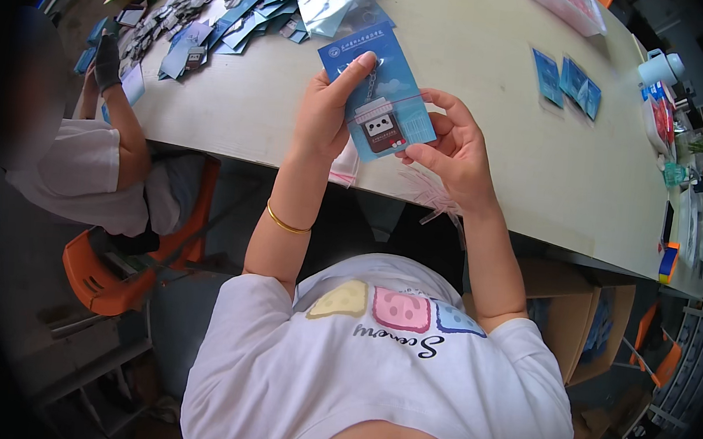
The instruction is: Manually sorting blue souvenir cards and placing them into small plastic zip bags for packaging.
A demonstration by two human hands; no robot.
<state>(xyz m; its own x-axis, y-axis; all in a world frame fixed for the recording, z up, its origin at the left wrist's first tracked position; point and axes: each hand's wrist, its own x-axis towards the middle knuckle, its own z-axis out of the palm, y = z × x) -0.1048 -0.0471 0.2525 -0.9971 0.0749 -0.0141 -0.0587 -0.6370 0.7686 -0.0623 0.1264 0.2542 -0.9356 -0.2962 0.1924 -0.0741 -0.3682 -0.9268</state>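
Above the table's near edge I hold a blue backing card [394, 68] tilted between my two hands. On it lies a keychain with a metal chain [372, 82] and a small white-and-brown charm [382, 129]. A thin pink line crosses the card over the charm. My left hand [325, 106] grips the card's left side, thumb pressed on its face near the top of the chain. At the lower right edge, my right hand [456, 153] pinches the card with bent fingers and thumb. The fingers behind the card are partly hidden.
Blue cards [262, 6] and silvery clear bags [337, 5] are heaped at the far left, beside a pile of charms [169, 19]. Several bagged cards [578, 87] lie right. Clear pink-edged strips [432, 191] hang at the near edge. A co-worker [84, 157] sits left.
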